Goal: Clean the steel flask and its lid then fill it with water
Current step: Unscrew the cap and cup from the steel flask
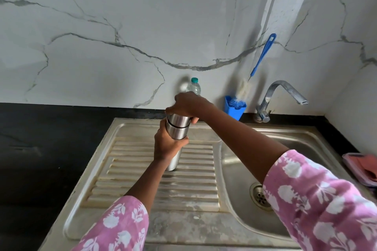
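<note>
- A black counter [51,138] flanks the steel drainboard [142,169], where the steel flask [177,130] stands nearly upright, its base on the ribs and its long axis running up toward the wall.
- The left hand [166,145] wraps the flask's body from the left at mid-height, fingers curled round it.
- The right hand [188,104] caps the lid [179,120] from above, fingers closed over its top, so the two hands stack on one vertical line, right above left.
- This grip suggests unscrewing comes next: a twist about that upright axis, with the lower hand bracing.
- A plastic bottle [194,87] stands just behind the flask, while a blue brush [262,57] and the tap [283,91] wait to the right, by the sink basin [295,149].
</note>
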